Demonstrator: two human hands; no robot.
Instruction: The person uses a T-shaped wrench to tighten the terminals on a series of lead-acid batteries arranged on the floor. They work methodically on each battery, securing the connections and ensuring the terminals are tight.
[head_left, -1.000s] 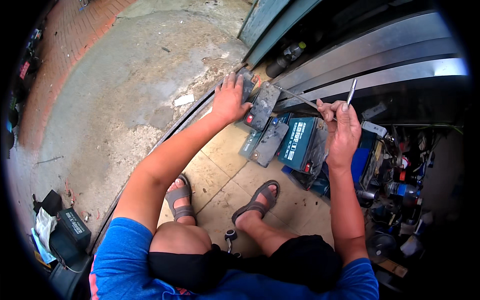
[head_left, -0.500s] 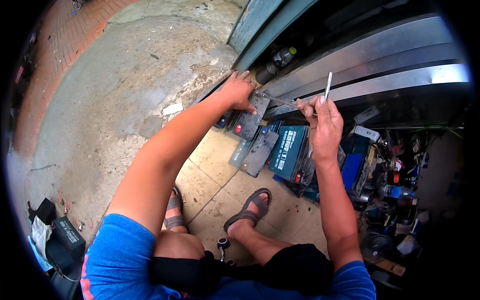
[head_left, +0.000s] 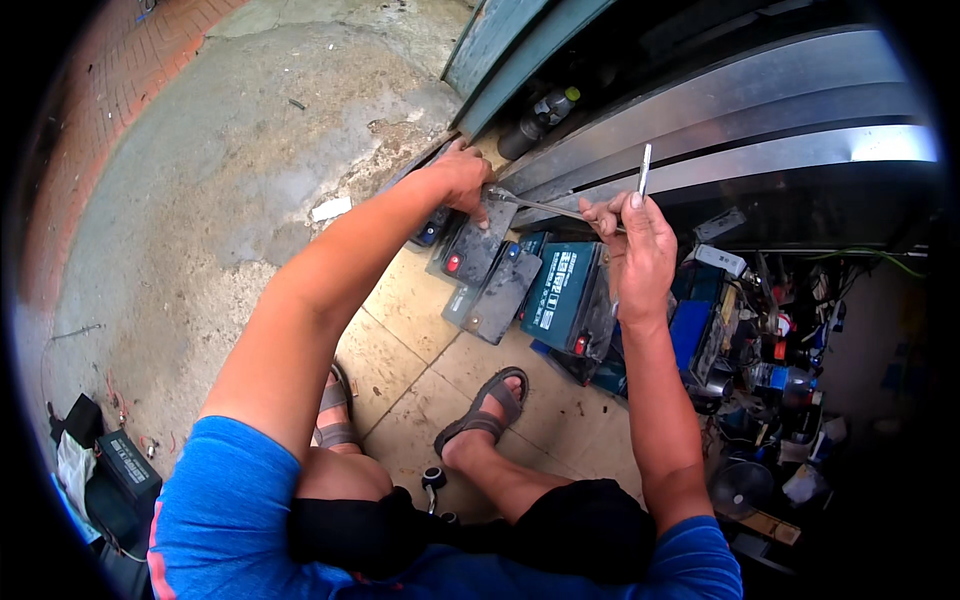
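My left hand (head_left: pixel 462 182) is bent over the far end of a dusty dark battery (head_left: pixel 475 245) with a red terminal, its thumb pressed on top and its fingers partly hidden. My right hand (head_left: pixel 640 245) is closed around a metal rod tool (head_left: pixel 555 208). Its slim shaft slopes across to the battery's end beside my left fingers, and a bright metal piece (head_left: pixel 645 170) sticks up from the grip. Whether that piece is part of the same tool, I cannot tell. Beside the first battery stand a grey-topped battery (head_left: pixel 508 292) and a teal battery (head_left: pixel 560 290) with white print.
A metal shutter (head_left: pixel 800 110) and a dark bottle (head_left: pixel 535 125) with a yellow-green cap lie beyond the batteries. Cluttered parts (head_left: pixel 790 380) crowd the right. At lower left sits another battery (head_left: pixel 130 470). My sandalled foot (head_left: pixel 490 410) rests on the tiles.
The whole view has shifted slightly. My left fingers, spread wide before, are now drawn in and bent at the battery's end. The tool keeps nearly the same slant in my right hand.
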